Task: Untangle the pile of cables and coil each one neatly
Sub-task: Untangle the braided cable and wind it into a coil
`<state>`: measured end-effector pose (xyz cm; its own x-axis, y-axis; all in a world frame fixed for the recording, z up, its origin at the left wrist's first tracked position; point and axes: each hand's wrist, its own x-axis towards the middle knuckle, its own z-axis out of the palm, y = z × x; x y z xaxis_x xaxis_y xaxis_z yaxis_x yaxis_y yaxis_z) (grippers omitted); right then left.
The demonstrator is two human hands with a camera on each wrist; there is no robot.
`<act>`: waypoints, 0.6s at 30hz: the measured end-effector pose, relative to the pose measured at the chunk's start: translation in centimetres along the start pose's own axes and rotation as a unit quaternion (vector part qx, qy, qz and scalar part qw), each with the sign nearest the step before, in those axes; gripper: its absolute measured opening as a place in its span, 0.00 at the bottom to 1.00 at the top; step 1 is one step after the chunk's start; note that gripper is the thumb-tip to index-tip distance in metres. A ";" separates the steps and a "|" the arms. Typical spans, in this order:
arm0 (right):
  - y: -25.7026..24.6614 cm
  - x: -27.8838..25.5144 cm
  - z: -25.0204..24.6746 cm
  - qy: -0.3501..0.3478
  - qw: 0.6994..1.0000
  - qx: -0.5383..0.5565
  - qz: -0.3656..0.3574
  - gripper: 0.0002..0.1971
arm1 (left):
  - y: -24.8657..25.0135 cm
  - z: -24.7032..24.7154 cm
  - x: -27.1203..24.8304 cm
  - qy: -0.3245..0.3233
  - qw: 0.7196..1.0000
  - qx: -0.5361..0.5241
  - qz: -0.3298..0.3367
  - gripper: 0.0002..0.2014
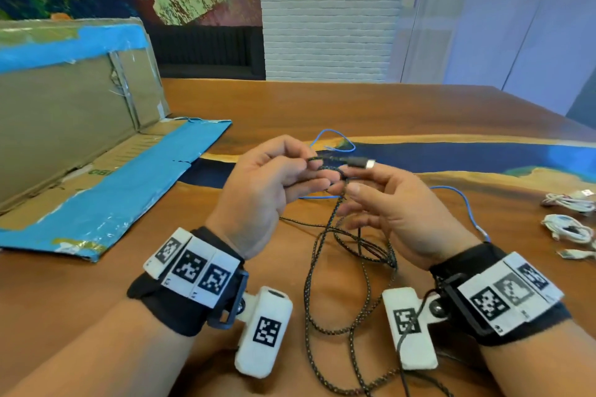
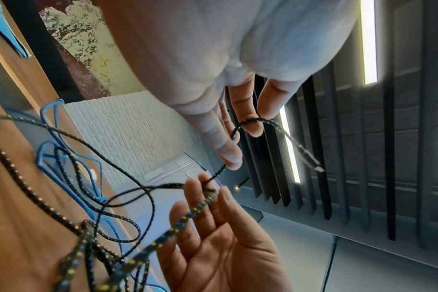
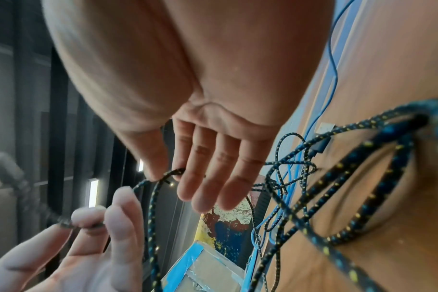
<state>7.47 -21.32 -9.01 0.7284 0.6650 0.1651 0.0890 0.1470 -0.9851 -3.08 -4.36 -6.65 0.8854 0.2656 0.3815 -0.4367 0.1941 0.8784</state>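
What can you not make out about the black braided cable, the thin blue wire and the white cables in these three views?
- Black braided cable: its far end, cut off by the head view's bottom edge.
- Thin blue wire: its middle stretch, hidden behind the left hand and right hand.
- White cables: connector types, too small, partly cropped right.

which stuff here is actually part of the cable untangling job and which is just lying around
Part of the job:
black braided cable, held in left hand and right hand
blue wire
coiled white cables

Lying about:
taped cardboard box
wooden table
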 end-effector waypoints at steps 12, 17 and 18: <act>-0.3 0.4 -1.0 0.078 0.990 0.083 -0.077 0.15 | -1.7 -1.4 0.7 0.043 0.965 0.233 -0.108 0.09; -0.2 -0.2 -0.1 -0.029 0.999 0.014 -0.041 0.16 | -2.2 -0.3 0.2 0.028 0.974 0.184 -0.132 0.10; -0.1 -0.2 0.1 -0.043 0.999 0.007 -0.031 0.18 | -2.3 0.0 0.1 0.028 0.977 0.157 -0.141 0.09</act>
<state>7.23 -21.45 -8.94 0.6614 0.7141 0.2294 0.1226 0.1988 -0.9723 -1.97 -4.71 -8.60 0.9495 0.2967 0.1019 -0.0974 -0.0299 0.9948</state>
